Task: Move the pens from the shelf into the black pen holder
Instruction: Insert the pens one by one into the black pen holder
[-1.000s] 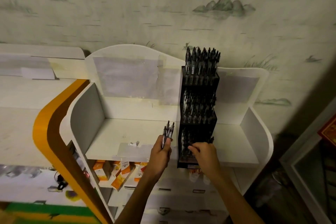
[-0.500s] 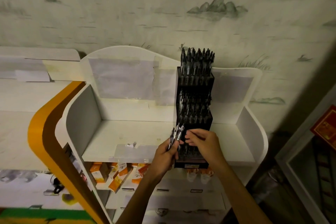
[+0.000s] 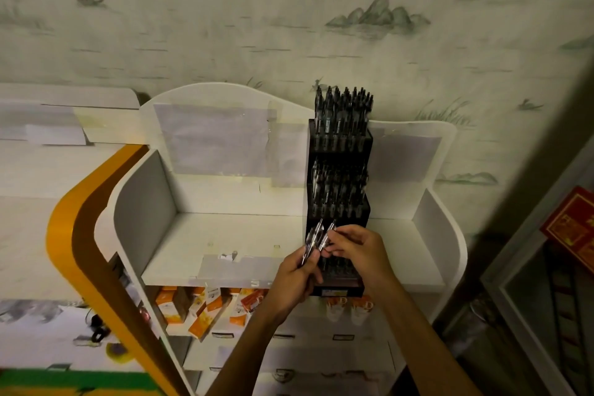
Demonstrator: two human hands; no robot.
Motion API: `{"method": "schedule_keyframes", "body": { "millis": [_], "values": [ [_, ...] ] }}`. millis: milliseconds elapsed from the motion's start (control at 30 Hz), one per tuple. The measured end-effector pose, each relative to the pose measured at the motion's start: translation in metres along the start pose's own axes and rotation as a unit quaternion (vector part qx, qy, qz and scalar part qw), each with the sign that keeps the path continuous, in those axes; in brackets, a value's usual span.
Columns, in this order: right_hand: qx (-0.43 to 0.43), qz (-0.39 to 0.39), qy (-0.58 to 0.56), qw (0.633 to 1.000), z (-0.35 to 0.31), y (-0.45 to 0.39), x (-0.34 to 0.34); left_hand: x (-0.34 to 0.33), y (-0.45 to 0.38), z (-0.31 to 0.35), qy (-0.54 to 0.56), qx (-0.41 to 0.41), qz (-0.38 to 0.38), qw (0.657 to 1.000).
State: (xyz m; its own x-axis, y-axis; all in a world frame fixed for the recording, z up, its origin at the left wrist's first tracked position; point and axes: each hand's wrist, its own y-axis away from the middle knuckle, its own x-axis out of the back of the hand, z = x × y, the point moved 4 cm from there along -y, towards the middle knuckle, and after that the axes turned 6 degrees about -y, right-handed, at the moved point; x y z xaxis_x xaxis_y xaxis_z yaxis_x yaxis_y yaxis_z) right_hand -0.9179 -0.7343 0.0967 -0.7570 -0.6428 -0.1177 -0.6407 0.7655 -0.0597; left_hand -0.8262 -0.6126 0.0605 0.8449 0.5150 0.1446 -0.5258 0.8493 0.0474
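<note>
The white shelf carried the black pen holder at three o'clock, its upper tiers full. Your left hand gripped a pen bundle before its lowest tier; your right hand pinched one pen.

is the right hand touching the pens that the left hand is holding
Touching. The head view shows the right hand with its fingertips pinching one of the pens in the bunch gripped by the left hand, with no gap visible.
</note>
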Motion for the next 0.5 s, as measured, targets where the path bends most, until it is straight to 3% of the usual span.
{"method": "schedule_keyframes", "body": {
  "millis": [300, 500],
  "values": [
    [0.053, 0.109, -0.018, 0.993, -0.004, -0.003, 0.028, 0.022, -0.001, -0.016, -0.065, 0.011, 0.189, 0.98],
    [0.143, 0.12, 0.193, 0.963, -0.005, 0.001, 0.033, 0.028, -0.001, -0.019, -0.063, 0.014, 0.183, 0.981]
  ]
}}
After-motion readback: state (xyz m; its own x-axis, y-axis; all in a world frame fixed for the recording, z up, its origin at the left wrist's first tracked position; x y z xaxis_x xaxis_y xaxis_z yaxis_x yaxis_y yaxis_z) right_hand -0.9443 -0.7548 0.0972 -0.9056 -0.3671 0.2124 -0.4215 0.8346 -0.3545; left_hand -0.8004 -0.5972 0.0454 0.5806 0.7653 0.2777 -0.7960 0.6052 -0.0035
